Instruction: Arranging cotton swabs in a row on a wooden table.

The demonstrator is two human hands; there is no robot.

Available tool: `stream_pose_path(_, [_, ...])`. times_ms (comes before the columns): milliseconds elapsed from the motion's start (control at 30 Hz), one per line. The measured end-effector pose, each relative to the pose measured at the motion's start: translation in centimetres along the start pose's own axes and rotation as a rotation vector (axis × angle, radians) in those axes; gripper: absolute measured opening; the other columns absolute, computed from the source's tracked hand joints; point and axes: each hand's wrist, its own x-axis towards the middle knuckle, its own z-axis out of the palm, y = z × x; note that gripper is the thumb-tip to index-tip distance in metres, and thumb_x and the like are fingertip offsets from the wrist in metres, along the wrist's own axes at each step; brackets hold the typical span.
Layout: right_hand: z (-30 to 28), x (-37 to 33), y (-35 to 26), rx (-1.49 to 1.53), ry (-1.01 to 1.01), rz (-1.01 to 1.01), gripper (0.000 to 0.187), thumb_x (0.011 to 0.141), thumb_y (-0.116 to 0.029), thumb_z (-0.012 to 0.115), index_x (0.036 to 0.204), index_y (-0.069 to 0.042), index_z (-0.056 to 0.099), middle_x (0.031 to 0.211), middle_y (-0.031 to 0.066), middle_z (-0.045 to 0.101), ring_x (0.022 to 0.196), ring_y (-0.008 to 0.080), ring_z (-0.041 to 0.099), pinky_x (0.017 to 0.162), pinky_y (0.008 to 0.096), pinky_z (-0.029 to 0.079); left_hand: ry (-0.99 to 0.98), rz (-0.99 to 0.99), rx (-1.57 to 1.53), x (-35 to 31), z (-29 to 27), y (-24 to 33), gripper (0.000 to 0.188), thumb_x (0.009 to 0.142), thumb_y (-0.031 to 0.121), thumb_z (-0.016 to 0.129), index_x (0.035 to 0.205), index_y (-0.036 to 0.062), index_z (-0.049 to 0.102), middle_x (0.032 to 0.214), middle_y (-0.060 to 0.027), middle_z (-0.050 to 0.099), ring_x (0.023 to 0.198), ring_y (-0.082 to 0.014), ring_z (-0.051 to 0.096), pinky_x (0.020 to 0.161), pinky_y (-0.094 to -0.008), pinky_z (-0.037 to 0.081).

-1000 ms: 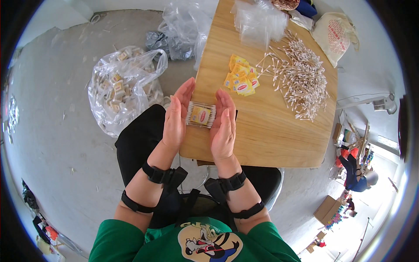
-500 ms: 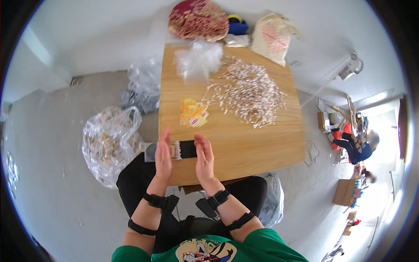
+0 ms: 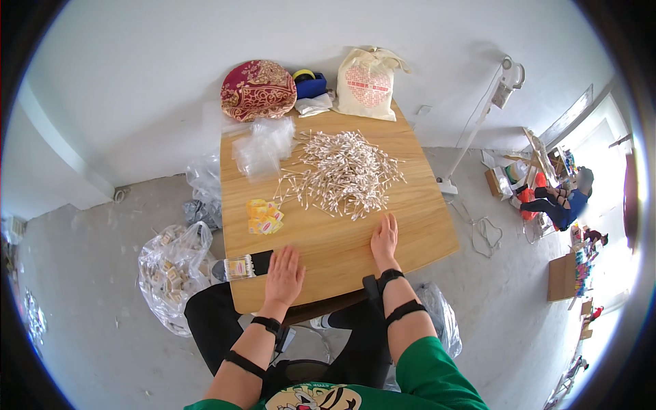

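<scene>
A large loose pile of white-tipped cotton swabs (image 3: pixel 352 174) covers the middle and far part of the wooden table (image 3: pixel 417 236). Near the pile's closest edge my right hand (image 3: pixel 385 240) is over the tabletop, fingers stretched out and holding nothing. My left hand (image 3: pixel 284 275) lies lower at the near left, flat with its fingers extended, beside the end of a black strip (image 3: pixel 262 262). On that strip's left part rests a small clear pack of cotton swabs (image 3: pixel 239 267) with a yellow label. Several yellow printed cards (image 3: pixel 264 216) are scattered beyond it.
Clear plastic bags (image 3: pixel 263 147) lie at the table's far left. Behind them stand a red patterned cushion (image 3: pixel 258 91), a blue tape dispenser (image 3: pixel 311 85) and a cream cloth bag (image 3: pixel 367 85). A filled plastic bag (image 3: pixel 174 273) sits on the floor at left. Another person (image 3: pixel 564 205) sits far right.
My hands have parted from either side of the swab pack. The right moved right and toward the pile, the left slightly right. The view has tilted up.
</scene>
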Motion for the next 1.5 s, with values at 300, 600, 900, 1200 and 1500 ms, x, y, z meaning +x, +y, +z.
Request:
stream_pose_path(300, [1.2, -1.5, -7.1, -0.223, -0.368, -0.134, 0.055, 0.098, -0.033, 0.047, 0.149, -0.016, 0.039, 0.154, 0.019, 0.034, 0.147, 0.0323, 0.025, 0.121, 0.0476, 0.015, -0.001, -0.062, 0.061, 0.1, 0.0, -0.3, 0.053, 0.095, 0.023, 0.055, 0.142, 0.0036, 0.042, 0.149, -0.0137, 0.043, 0.142, -0.0277, 0.036, 0.118, -0.0453, 0.026])
stream_pose_path(600, [1.9, -11.8, -16.2, -0.045, -0.385, -0.249, 0.054, 0.095, -0.025, 0.05, 0.145, -0.004, 0.042, 0.149, 0.0193, 0.041, 0.143, 0.0357, 0.03, 0.119, 0.049, 0.021, -0.011, -0.116, 0.083, 0.4, 1.0, -1.0, 0.054, 0.094, 0.02, 0.054, 0.144, 0.0059, 0.04, 0.15, -0.0135, 0.042, 0.144, -0.0262, 0.034, 0.119, -0.0456, 0.024])
stream_pose_path(900, [0.8, -0.9, -7.3, -0.063, -0.194, -0.138, 0.049, 0.095, -0.019, 0.053, 0.143, -0.012, 0.046, 0.147, 0.0213, 0.041, 0.138, 0.0353, 0.037, 0.115, 0.0472, 0.028, -0.042, -0.126, 0.082, 0.3, -0.3, 0.0, 0.051, 0.095, 0.019, 0.053, 0.143, 0.0049, 0.043, 0.15, -0.0141, 0.041, 0.143, -0.0279, 0.033, 0.119, -0.0449, 0.023])
stream_pose_path(1200, [1.9, -5.3, -11.5, -0.17, -0.342, -0.248, 0.056, 0.098, -0.029, 0.048, 0.147, -0.004, 0.039, 0.151, 0.016, 0.039, 0.143, 0.0328, 0.032, 0.12, 0.0463, 0.021, -0.048, -0.112, 0.101, 0.1, -0.3, 0.0, 0.053, 0.093, 0.018, 0.054, 0.143, 0.004, 0.042, 0.15, -0.0143, 0.041, 0.143, -0.0293, 0.034, 0.119, -0.0459, 0.023])
stream_pose_path(1500, [1.1, -9.0, -12.1, 0.133, -0.217, -0.327, 0.039, 0.09, -0.015, 0.058, 0.127, -0.001, 0.058, 0.131, 0.014, 0.057, 0.132, 0.034, 0.047, 0.112, 0.0462, 0.034, -0.027, -0.143, 0.015, 0.5, -0.3, 0.1, 0.06, 0.09, 0.014, 0.057, 0.146, 0.0058, 0.038, 0.152, -0.0141, 0.039, 0.143, -0.0286, 0.035, 0.118, -0.0464, 0.024])
